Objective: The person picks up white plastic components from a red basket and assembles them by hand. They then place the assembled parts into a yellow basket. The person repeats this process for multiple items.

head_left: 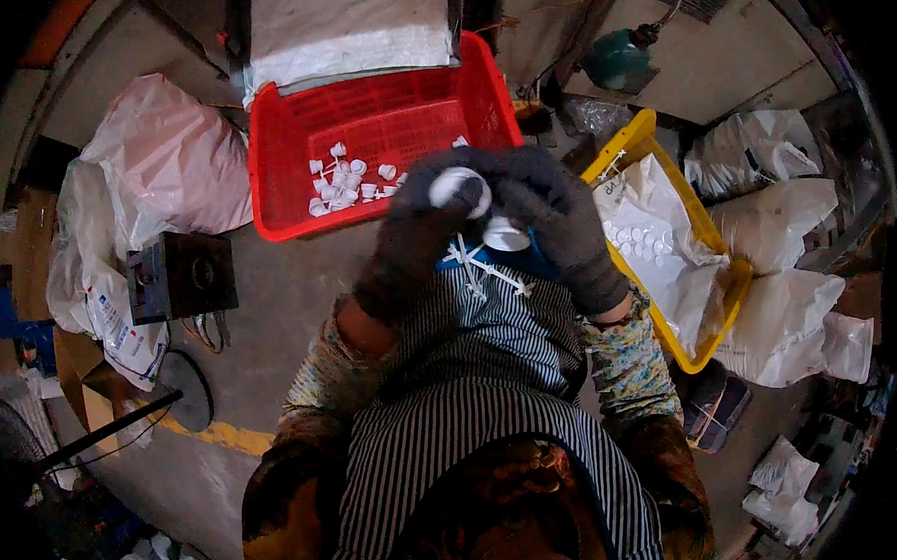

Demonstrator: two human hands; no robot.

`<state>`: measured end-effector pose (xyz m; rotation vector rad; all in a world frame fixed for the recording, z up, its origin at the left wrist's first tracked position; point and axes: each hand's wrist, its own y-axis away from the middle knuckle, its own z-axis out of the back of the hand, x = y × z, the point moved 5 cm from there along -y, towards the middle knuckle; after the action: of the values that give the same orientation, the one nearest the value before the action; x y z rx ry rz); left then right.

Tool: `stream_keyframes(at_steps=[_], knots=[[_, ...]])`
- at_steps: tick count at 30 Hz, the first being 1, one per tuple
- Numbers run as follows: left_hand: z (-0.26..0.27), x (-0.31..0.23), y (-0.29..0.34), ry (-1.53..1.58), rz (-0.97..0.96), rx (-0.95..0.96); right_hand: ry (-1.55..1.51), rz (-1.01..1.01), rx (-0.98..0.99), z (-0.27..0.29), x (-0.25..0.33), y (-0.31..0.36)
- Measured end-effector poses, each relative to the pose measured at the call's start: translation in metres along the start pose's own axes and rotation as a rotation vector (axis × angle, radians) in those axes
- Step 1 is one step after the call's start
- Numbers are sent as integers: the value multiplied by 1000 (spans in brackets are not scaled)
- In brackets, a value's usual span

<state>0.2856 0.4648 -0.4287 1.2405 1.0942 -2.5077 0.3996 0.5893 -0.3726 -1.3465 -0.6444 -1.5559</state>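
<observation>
Both my hands wear dark grey gloves and are close together above my lap. My left hand (410,233) is closed around a white round plastic cap (443,188), its thumb over the piece. My right hand (561,220) has its fingers curled in beside a second white plastic cap (507,236), which sits just below the fingers; its grip is partly hidden. Under the hands, a white branched plastic sprue (484,272) lies on my striped apron (466,331), next to a bit of blue material.
Ahead stands a red plastic crate (320,124) with several white caps (343,180) in it. To the right is a yellow crate (733,302) lined with a white bag (660,239) of white pieces. Filled sacks (179,158) and a black box (183,276) stand at left.
</observation>
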Motion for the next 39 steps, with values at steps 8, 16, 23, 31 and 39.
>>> stream_keyframes(at_steps=[8, 16, 23, 31, 39], knots=[[72, -6, 14, -107, 10, -243, 48, -163, -149, 24, -40, 60], [31, -11, 16, 70, 93, -145, -75, 90, -142, -16, -12, 40], [-23, -33, 4, 759, 529, 338, 48, 85, -6, 17, -16, 45], [-64, -27, -44, 233, 202, 398, -445, -188, -346, 115, -96, 73], [-58, 52, -56, 881, 1248, -208, 741, -848, -312, 296, -492, 243]])
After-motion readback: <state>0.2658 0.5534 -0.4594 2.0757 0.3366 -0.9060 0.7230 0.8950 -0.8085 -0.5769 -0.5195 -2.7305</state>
